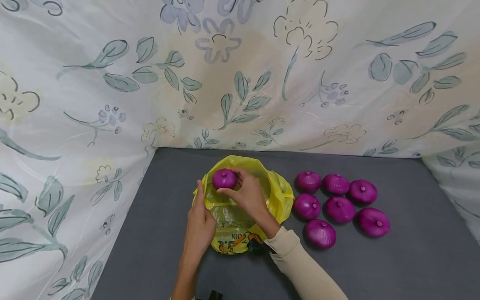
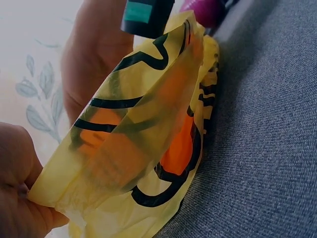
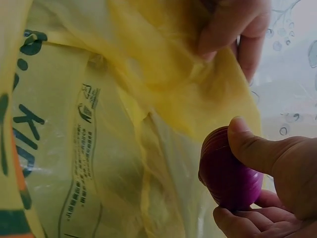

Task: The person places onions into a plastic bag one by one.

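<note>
Head view: a purple onion [image 1: 224,178] sits in the fingertips of the right hand [image 1: 248,196], thumb on its near side and fingers over its far side, held just above the open mouth of a yellow plastic bag [image 1: 277,196]. The right wrist view shows the same onion [image 3: 229,171] pinched between the thumb [image 3: 252,144] on top and the curled fingers below, right beside the bag's inner wall [image 3: 124,139], not yet inside it. The left hand [image 1: 200,225] is at the bag's left edge, thumb raised along the rim and fingers closed on the plastic; in the left wrist view its fingers [image 2: 17,198] pinch a fold of the bag [image 2: 143,129], lifting that side up off the surface. The two hands are near each other, the onion between them and a little further from the person than the left hand. The bag lies on a grey table [image 1: 412,266], its printed bottom end towards the person. To the right of the bag, well clear of both hands, seven more purple onions [image 1: 339,208] lie in a loose cluster on the table. Flower-printed cloth [image 1: 112,104] hangs behind and to both sides
</note>
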A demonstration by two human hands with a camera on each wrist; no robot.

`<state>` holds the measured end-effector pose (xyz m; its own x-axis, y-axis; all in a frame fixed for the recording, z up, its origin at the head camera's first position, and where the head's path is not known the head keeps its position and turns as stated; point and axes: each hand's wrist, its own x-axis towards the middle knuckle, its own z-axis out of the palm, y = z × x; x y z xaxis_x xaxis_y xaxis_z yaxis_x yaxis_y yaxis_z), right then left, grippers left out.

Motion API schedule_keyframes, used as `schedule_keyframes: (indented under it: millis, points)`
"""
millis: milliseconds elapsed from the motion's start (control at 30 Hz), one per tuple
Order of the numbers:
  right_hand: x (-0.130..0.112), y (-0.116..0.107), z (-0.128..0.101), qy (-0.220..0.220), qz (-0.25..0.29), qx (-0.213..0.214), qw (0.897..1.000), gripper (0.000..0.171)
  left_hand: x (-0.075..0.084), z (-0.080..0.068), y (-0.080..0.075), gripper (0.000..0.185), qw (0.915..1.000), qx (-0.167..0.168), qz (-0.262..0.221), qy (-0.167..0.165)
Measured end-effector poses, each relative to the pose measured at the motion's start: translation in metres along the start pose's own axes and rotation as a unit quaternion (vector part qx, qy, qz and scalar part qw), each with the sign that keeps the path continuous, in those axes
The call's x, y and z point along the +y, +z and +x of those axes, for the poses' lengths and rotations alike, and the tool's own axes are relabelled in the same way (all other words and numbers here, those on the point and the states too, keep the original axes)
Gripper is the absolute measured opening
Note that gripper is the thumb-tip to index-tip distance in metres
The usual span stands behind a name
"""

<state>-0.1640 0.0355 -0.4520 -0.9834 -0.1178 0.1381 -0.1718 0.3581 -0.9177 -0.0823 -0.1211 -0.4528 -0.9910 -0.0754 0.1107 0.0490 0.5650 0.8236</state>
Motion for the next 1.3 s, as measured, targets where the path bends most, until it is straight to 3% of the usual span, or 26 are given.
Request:
schedule_keyframes:
  millis: [533,1033,1300]
  points:
    - [0.011,0.023,0.003,-0.031,-0.064,-0.018,0.997,0.066,0.001,0.000,0.001,0.084,0.9996,-0.023,-0.012,-0.012]
    - [0.021,0.034,0.001,-0.021,-0.043,-0.024,0.999,0.070,0.002,-0.002,0.001,0.085,0.9996,-0.023,-0.009,-0.011]
    - [0.019,0.033,-0.002,-0.022,-0.066,-0.038,0.997,0.075,0.003,-0.002,0.000,0.084,0.9997,-0.018,-0.009,-0.010]
